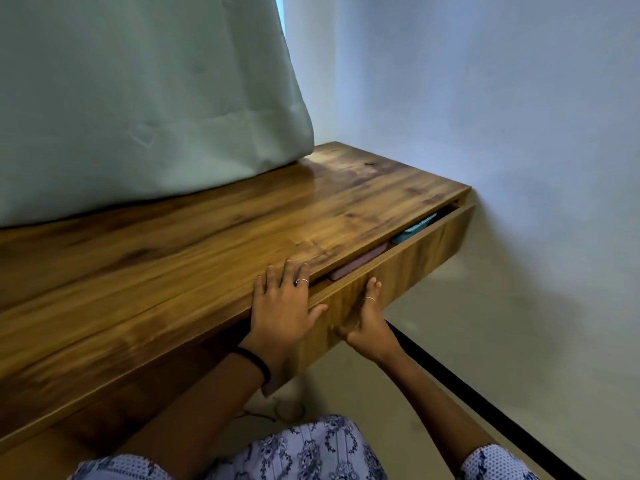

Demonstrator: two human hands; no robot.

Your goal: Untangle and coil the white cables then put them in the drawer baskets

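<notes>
A wooden drawer [408,265] under the wooden desk top [207,244] stands a narrow gap open. Through the gap show the rims of a pink basket [356,263] and a light blue basket [414,230]. My left hand [282,306] lies flat with fingers spread on the desk's front edge, thumb against the drawer front. My right hand [365,327] presses flat on the drawer front, fingers pointing up. Neither hand holds anything. No white cable is in view on the desk; the drawer's inside is mostly hidden.
A pale green curtain [138,109] hangs down onto the back of the desk at left. A white wall [502,150] closes the right side, with a black skirting strip [485,403] along the floor. A thin cord [273,412] lies on the floor under the desk.
</notes>
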